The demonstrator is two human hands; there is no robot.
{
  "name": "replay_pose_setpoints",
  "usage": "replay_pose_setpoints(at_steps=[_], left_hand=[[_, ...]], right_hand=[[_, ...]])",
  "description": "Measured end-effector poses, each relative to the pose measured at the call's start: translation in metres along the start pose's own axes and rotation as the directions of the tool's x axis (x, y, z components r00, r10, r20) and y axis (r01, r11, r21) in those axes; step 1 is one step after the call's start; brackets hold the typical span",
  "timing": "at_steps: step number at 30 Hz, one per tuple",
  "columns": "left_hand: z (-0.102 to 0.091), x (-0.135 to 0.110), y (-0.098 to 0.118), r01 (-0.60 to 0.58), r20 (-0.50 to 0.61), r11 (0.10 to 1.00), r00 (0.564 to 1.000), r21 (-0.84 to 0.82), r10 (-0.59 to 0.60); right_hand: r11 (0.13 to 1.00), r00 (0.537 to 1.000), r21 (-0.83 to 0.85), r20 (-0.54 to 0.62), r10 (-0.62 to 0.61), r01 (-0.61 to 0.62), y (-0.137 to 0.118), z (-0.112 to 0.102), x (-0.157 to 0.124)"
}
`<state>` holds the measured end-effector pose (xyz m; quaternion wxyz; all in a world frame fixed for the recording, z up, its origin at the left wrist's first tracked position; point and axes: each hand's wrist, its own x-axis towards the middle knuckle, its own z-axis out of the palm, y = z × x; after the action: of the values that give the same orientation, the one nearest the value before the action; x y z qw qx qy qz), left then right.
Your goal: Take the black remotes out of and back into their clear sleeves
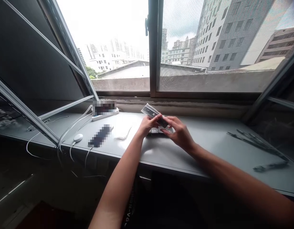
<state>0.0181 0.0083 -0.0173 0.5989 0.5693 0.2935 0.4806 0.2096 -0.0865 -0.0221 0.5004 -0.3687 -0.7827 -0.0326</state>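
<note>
My left hand and my right hand are raised a little above the work surface, both closed on a dark, slim object in a clear plastic sleeve. Loose plastic sticks out past its far left end. The left fingers pinch it near the middle, while the right fingers hold its nearer right end. Beneath the hands lie several small dark devices with rows of light buttons, side by side and partly covered by my fingers. What kind of devices they are is too small to tell.
A thin white packet lies left of my hands. Further left are a phone-like blurred object, a white puck-shaped device and a white power strip with trailing cables. Dark bundled strips lie right, and a window frame rises behind.
</note>
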Motion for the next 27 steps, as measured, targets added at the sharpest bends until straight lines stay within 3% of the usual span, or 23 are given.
replay_pose_setpoints(at_steps=[5,12,17,21,24,27], left_hand=[[0.002,0.0,-0.001,0.026,0.014,1.0,1.0,-0.011,-0.026],[0.004,-0.002,0.003,0.063,0.077,0.974,0.996,-0.217,-0.047],[-0.001,0.003,0.006,0.065,-0.073,0.934,0.993,-0.352,-0.097],[-0.005,0.005,0.011,0.039,-0.128,0.913,0.987,-0.407,-0.099],[-0.007,0.005,0.01,0.022,-0.165,0.93,0.982,-0.367,-0.089],[-0.008,0.006,0.004,0.029,-0.221,0.981,0.973,-0.194,-0.073]], right_hand=[[0.998,1.0,-0.062,-0.002,0.0,0.0,0.004,0.003,-0.004],[0.995,0.998,-0.102,-0.058,-0.017,0.011,-0.002,-0.005,0.003],[0.995,0.991,-0.092,-0.128,0.025,-0.037,-0.003,-0.021,0.011],[0.971,0.988,-0.221,-0.139,0.063,-0.093,0.01,-0.044,0.014],[0.934,0.984,-0.318,-0.117,0.132,-0.163,0.031,-0.057,0.013],[0.883,0.959,-0.374,-0.112,0.261,-0.284,0.055,-0.061,0.01]])
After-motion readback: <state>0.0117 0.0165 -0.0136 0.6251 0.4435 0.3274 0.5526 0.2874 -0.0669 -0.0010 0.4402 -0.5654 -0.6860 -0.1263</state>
